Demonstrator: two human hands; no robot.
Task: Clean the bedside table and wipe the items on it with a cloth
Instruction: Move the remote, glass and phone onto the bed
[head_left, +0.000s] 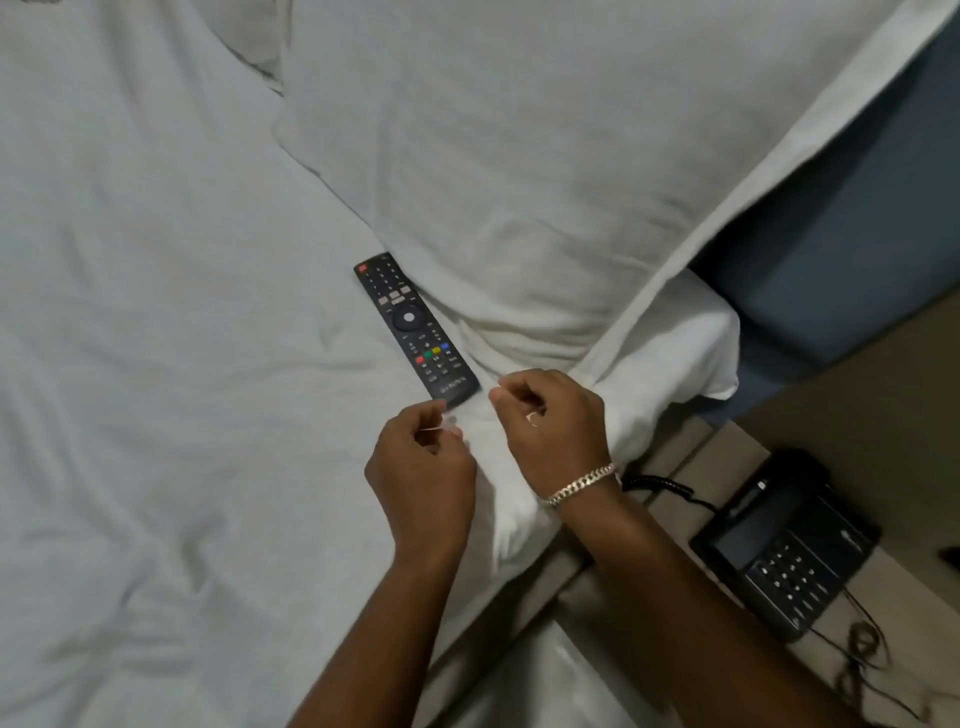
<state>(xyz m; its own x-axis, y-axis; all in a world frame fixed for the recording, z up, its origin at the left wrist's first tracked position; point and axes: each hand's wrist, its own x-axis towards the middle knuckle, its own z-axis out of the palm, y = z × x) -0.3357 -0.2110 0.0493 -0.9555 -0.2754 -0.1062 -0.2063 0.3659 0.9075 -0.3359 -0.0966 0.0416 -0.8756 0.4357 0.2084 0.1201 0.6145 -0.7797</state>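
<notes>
A white bed (156, 364) fills most of the view, a pillow (519, 156) across its upper right. Lower right, the counter (727, 457) carries a black phone (784, 545). A black remote (415, 332) lies on the sheet, tucked against the pillow's edge. Just below the remote's near end, the left hand (421, 467) and right hand (556, 426) hover with fingers loosely curled, apparently holding nothing; a chain bracelet (582, 483) circles the right wrist
</notes>
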